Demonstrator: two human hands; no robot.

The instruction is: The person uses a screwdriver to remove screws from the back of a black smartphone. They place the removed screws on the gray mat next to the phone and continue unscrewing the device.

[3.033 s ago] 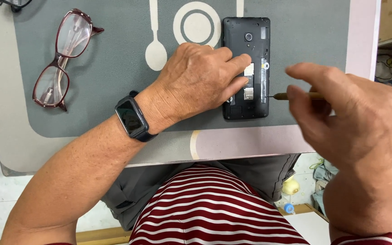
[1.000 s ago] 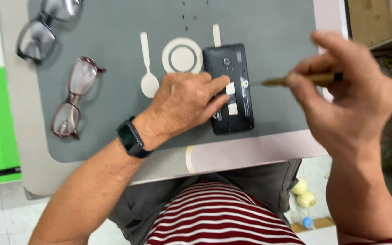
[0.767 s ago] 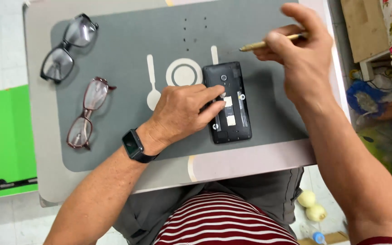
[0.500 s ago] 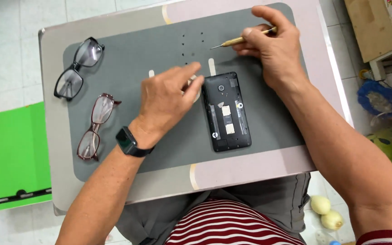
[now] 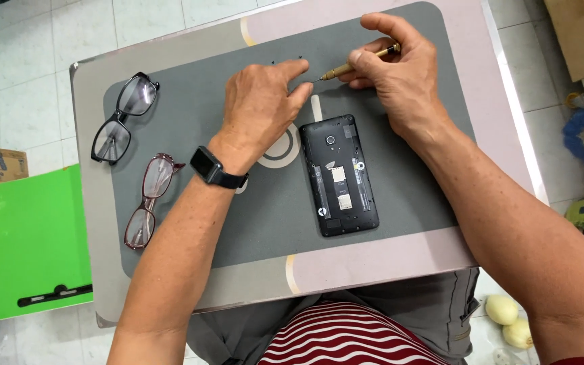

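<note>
Black phone [image 5: 339, 176], back cover off, lies face down on the grey mat [image 5: 265, 216], nearest the table's [image 5: 373, 260] near edge; neither hand touches it. Beyond it, left hand [image 5: 258, 108] rests palm down on the mat, fingers loosely together, index finger stretched toward the tool tip (holds nothing). Right hand [image 5: 400, 74] pinches a small brass screwdriver [image 5: 356, 64] between thumb and fingers, tip pointing left, just beside the left index finger. Tiny dark specks sit near the mat's far edge. Two pairs of glasses [image 5: 133, 159] lie well left; bare mat between them and the hands.
</note>
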